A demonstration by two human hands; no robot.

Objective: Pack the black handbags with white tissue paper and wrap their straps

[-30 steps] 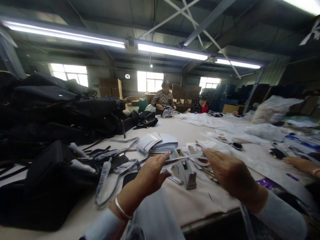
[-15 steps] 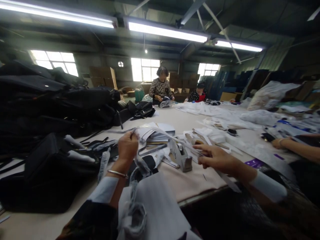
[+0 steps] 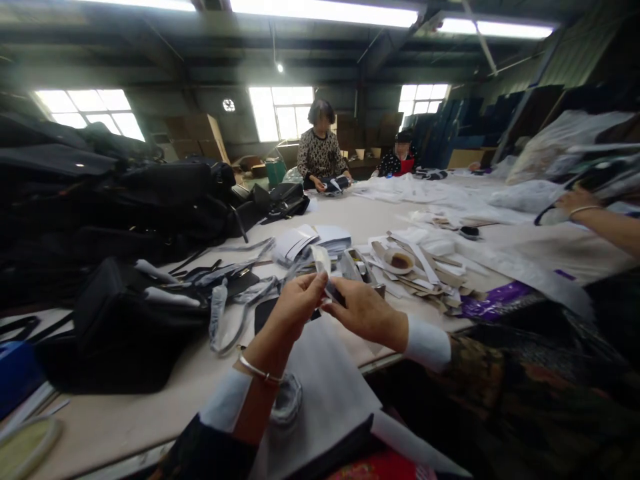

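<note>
My left hand and my right hand meet in front of me, fingers closed on a strap wrapped in clear plastic. Its pale end sticks up above my fingertips, and a dark part shows by my right thumb. Below the hands, a plastic-wrapped coil lies on a white sheet. Just behind my right hand stands a grey tape dispenser, partly hidden. More plastic-wrapped strap lies on the table to the left of my left hand.
Black bags are piled along the left. Behind my hands sits a stack of white cards. Cardboard scraps and a small dish lie to the right, near purple plastic. Another person's hand works at far right; two people are across the table.
My hands were apart with a strip stretched between them; now they are together at the middle. The view has tilted down, and the co-worker's hand at right has risen.
</note>
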